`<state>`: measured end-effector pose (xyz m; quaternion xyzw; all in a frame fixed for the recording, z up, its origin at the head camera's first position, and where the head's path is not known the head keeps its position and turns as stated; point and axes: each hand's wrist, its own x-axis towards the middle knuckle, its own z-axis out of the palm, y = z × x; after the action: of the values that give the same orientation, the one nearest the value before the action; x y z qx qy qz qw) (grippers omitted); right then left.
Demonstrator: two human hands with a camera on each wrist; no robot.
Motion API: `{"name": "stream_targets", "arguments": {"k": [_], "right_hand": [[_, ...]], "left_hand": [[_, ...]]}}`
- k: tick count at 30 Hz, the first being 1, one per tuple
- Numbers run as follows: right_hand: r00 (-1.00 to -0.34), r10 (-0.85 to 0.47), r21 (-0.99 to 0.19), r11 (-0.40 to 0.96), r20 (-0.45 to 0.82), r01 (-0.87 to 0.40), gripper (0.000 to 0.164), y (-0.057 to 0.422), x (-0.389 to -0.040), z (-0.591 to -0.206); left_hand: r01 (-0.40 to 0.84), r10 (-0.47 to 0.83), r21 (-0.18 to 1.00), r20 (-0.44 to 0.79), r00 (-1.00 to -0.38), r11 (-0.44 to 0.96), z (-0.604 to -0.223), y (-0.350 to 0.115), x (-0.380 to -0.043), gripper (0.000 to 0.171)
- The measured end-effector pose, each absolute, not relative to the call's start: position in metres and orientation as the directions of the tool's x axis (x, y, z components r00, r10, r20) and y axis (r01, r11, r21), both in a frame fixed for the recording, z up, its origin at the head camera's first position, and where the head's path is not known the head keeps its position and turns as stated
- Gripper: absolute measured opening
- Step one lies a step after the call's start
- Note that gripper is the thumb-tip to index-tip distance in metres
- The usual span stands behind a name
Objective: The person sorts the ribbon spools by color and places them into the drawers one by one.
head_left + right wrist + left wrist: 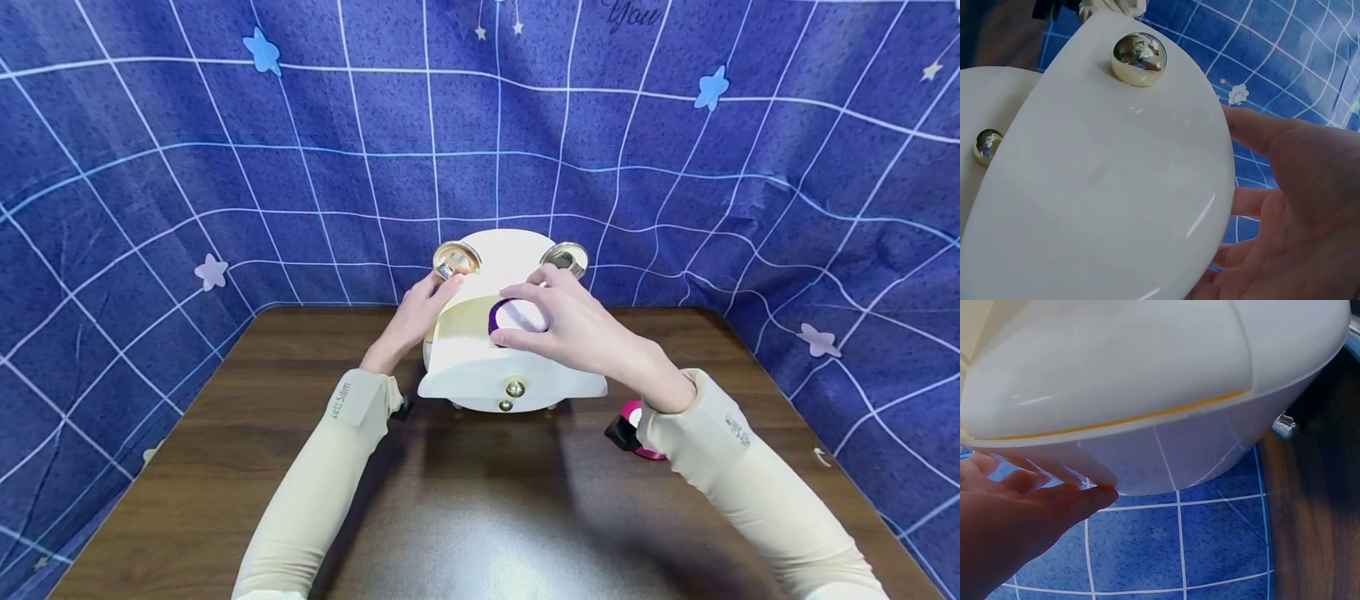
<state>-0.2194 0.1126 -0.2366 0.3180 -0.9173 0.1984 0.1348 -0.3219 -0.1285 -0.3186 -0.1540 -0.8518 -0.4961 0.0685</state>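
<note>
A glossy white box with a rounded back stands on the table, its front flap or drawer tilted out. Gold knobs sit on its front. My left hand rests against the box's left side, just below a gold cup-shaped piece; in the left wrist view its fingers lie along the white wall. Over the opening, my right hand pinches a round white object with a purple rim. In the right wrist view the white front panel hides what the fingers hold.
A second gold cup-shaped piece is at the box's upper right. On the table, right of the box, lies a pink and white round object, partly covered by the right sleeve. A blue patterned cloth hangs behind.
</note>
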Motion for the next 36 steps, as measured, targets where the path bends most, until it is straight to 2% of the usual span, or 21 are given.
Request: {"name": "stream_targets", "arguments": {"k": [3,6,9,10,11,14,18,21,24,28,36], "right_hand": [[-0.74,-0.517,-0.285,0.7,0.43,-0.654,0.05,0.114,-0.217,-0.239],[-0.678,-0.472,-0.303,0.645,0.564,-0.701,0.032,0.117,-0.212,-0.243],[-0.596,-0.395,-0.346,0.543,0.699,-0.765,0.008,0.12,-0.2,-0.25],[-0.588,-0.374,-0.377,0.502,0.717,-0.779,0.003,0.121,-0.194,-0.254],[-0.597,-0.365,-0.425,0.451,0.715,-0.785,0.005,0.122,-0.188,-0.258],[-0.7,-0.411,-0.639,0.299,0.584,-0.709,0.011,0.122,-0.169,-0.276],[-0.823,-0.514,-0.879,0.244,0.241,-0.41,0.019,0.116,-0.156,-0.305],[-0.859,-0.512,-0.953,0.241,0.036,-0.183,0.033,0.11,-0.158,-0.318],[-0.877,-0.47,-0.983,0.181,-0.097,0.012,0.049,0.105,-0.163,-0.323],[-0.876,-0.458,-0.989,0.076,-0.149,0.128,0.054,0.103,-0.169,-0.323],[-0.874,-0.468,-0.987,-0.018,-0.133,0.16,0.046,0.102,-0.174,-0.323]], "left_hand": [[0.337,0.197,0.819,0.276,-0.941,0.464,-0.319,-0.128,-0.322,0.05],[0.342,0.2,0.818,0.279,-0.939,0.463,-0.319,-0.128,-0.322,0.049],[0.342,0.202,0.822,0.279,-0.939,0.455,-0.319,-0.128,-0.322,0.048],[0.343,0.204,0.823,0.279,-0.938,0.453,-0.319,-0.128,-0.322,0.048],[0.345,0.205,0.823,0.281,-0.938,0.451,-0.32,-0.128,-0.323,0.048],[0.348,0.205,0.824,0.284,-0.937,0.447,-0.32,-0.129,-0.323,0.049],[0.346,0.204,0.822,0.282,-0.937,0.453,-0.321,-0.129,-0.324,0.05],[0.343,0.207,0.823,0.278,-0.938,0.453,-0.32,-0.13,-0.324,0.051],[0.342,0.21,0.825,0.275,-0.938,0.449,-0.319,-0.13,-0.324,0.053],[0.337,0.216,0.829,0.266,-0.939,0.446,-0.32,-0.13,-0.324,0.054],[0.334,0.205,0.831,0.269,-0.941,0.445,-0.321,-0.131,-0.323,0.055]]}}
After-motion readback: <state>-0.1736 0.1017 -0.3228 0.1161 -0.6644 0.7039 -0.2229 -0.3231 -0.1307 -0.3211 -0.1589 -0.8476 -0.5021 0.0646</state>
